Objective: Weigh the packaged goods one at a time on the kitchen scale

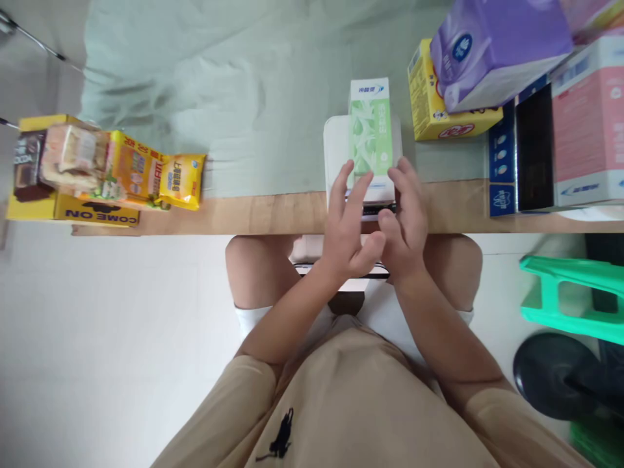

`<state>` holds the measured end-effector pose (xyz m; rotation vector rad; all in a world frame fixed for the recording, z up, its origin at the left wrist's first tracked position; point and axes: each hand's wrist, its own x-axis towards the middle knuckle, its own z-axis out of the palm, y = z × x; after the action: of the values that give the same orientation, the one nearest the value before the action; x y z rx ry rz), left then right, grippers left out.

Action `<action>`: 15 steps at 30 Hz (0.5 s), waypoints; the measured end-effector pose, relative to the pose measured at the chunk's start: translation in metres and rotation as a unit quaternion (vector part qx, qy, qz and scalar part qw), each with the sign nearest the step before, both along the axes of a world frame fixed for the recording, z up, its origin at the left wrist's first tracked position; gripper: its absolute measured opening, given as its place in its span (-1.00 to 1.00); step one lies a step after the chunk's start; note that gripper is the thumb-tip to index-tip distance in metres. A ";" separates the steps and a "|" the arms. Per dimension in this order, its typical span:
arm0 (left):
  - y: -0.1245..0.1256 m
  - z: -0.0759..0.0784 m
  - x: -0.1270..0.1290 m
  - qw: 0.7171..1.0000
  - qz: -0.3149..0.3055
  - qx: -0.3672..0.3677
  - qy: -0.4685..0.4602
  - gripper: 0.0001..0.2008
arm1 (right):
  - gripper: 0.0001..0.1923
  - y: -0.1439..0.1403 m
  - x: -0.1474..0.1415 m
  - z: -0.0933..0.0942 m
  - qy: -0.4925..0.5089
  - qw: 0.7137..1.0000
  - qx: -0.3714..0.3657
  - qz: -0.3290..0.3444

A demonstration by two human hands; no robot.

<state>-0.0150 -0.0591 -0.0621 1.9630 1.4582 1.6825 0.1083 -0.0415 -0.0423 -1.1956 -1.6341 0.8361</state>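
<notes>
A green and white box (370,127) lies on top of a small white scale (336,140) at the table's near edge. My left hand (347,224) and my right hand (407,214) hover side by side over the front of the scale, fingers spread, fingertips near the box's near end. Neither hand holds anything. The hands cover the front of the scale, where a dark strip (377,209) peeks out between them.
A yellow tray (68,208) with snack packets (146,172) sits at the left on the wooden table edge (263,211). At the right are a yellow box (439,110), a purple tissue pack (497,49) and a pink box (585,123). A green stool (570,296) stands on the floor.
</notes>
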 end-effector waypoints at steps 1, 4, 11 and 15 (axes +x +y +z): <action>-0.001 -0.004 0.006 1.000 -0.008 -0.017 0.000 -0.27 | -0.50 0.000 -0.002 0.000 -0.010 1.000 -0.002 0.004; -0.002 -0.013 0.016 0.999 -0.023 -0.046 0.000 -0.19 | -0.56 0.004 -0.006 -0.004 -0.028 0.999 -0.038 0.000; -0.003 -0.017 0.013 0.998 -0.004 -0.066 -0.022 -0.20 | -0.54 0.002 -0.019 -0.002 -0.010 0.996 -0.085 -0.023; -0.014 -0.001 -0.011 0.997 0.009 -0.062 -0.052 -0.27 | -0.52 -0.012 -0.045 0.008 0.012 0.996 -0.092 -0.004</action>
<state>-0.0265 -0.0733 -0.0631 1.7751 1.5087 1.6327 0.0630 -0.0533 -0.0343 -1.3130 -1.5578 1.0103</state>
